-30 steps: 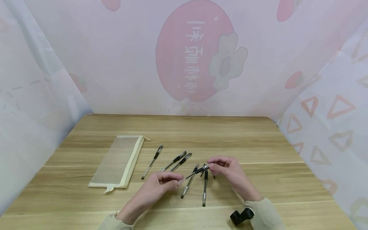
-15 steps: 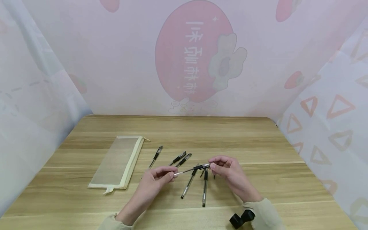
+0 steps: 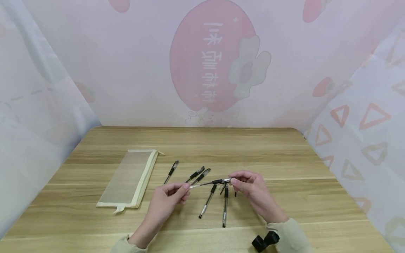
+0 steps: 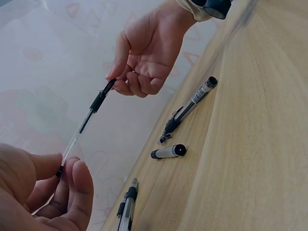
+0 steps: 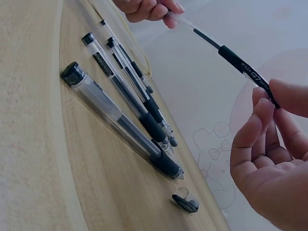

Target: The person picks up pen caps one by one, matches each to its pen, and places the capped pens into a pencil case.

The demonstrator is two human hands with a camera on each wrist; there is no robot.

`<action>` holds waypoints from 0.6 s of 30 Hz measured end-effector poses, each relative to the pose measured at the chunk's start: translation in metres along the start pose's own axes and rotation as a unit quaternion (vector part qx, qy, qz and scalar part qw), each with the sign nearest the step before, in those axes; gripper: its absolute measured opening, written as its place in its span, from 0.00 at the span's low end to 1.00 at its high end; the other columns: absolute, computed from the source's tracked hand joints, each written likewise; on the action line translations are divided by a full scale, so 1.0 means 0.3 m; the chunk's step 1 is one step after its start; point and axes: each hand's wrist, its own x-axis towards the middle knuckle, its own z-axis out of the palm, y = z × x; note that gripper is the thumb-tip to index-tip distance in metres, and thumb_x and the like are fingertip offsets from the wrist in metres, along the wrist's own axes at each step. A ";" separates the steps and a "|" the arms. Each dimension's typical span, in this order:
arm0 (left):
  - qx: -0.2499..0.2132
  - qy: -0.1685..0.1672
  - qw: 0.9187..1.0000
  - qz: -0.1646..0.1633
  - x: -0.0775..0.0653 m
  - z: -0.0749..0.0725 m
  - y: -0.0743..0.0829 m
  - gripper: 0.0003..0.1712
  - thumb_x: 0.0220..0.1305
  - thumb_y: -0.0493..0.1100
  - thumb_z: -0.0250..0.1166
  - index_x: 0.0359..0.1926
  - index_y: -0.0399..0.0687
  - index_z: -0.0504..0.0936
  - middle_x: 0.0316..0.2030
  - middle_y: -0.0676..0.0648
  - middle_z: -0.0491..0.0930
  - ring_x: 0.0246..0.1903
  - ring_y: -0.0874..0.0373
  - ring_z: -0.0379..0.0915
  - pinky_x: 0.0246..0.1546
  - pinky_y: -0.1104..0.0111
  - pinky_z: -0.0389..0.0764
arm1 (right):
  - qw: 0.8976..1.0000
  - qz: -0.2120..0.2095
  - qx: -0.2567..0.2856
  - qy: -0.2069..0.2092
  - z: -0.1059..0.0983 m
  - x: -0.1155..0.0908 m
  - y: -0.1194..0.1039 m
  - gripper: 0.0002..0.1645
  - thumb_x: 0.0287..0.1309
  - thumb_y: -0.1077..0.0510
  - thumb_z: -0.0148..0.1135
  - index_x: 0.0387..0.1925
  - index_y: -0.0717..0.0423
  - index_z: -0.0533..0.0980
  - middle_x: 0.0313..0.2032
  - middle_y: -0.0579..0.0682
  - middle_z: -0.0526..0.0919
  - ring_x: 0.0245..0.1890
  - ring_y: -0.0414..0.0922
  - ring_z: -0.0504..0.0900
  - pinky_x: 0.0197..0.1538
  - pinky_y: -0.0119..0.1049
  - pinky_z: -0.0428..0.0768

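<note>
Closest in the head view, a black device (image 3: 259, 243) sits at the pale right cuff (image 3: 289, 233). Beyond the cuffs, the person's left hand (image 3: 165, 200) pinches the plugged end of a clear-barrelled gel pen (image 3: 217, 181) between thumb and fingers, while the right hand (image 3: 254, 188) pinches its other end, at the black clip. The gel pen is held up above the wooden table (image 3: 269, 151), spanning the gap between the hands and slanting slightly; the right wrist view shows "Q7" lettered on its clip.

Under it lie two uncapped pens, one (image 3: 225, 208) pointing nearly straight away from the person and the other (image 3: 206, 205) angled just beside it. A loose pen cap (image 5: 186, 199) rests near their tips.

To the left, well apart from the right hand, a mesh zip pouch (image 3: 126, 179) with cream edging lies flat. Between pouch and uncapped pens, a pair of capped pens (image 3: 197, 173) and a single capped pen (image 3: 172, 170) lie partly hidden behind the left hand. Farthest back hangs a pink-and-white backdrop (image 3: 136, 63) printed with strawberries.
</note>
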 end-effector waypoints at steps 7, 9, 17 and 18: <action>-0.029 -0.017 0.999 0.009 -0.006 0.001 0.008 0.12 0.63 0.31 0.65 0.47 0.27 0.82 0.36 0.35 0.84 0.36 0.41 0.81 0.36 0.63 0.85 | 1.000 0.003 -0.017 0.025 -0.001 0.005 0.003 0.20 0.53 0.65 0.71 0.46 0.74 0.77 0.34 0.54 0.83 0.31 0.45 0.78 0.39 0.34 0.80; -0.038 -0.025 0.999 0.006 -0.005 -0.001 0.010 0.12 0.64 0.30 0.65 0.48 0.26 0.81 0.36 0.34 0.84 0.37 0.39 0.81 0.37 0.61 0.85 | 0.999 0.005 -0.018 0.029 -0.001 0.007 0.004 0.21 0.53 0.66 0.71 0.46 0.74 0.77 0.35 0.54 0.83 0.31 0.45 0.78 0.40 0.34 0.81; -0.066 -0.038 0.997 -0.004 -0.004 -0.002 0.010 0.14 0.64 0.31 0.64 0.49 0.24 0.79 0.39 0.31 0.83 0.37 0.37 0.81 0.38 0.60 0.85 | 0.998 0.013 -0.033 0.044 0.003 0.006 0.004 0.24 0.52 0.65 0.71 0.48 0.76 0.76 0.34 0.54 0.83 0.31 0.45 0.78 0.41 0.36 0.80; -0.069 -0.037 0.997 -0.006 -0.005 -0.002 0.011 0.14 0.64 0.31 0.64 0.49 0.24 0.79 0.39 0.31 0.83 0.37 0.37 0.81 0.39 0.60 0.85 | 0.998 0.015 -0.035 0.046 0.004 0.005 0.005 0.24 0.52 0.65 0.71 0.48 0.75 0.76 0.34 0.54 0.83 0.31 0.45 0.78 0.41 0.36 0.80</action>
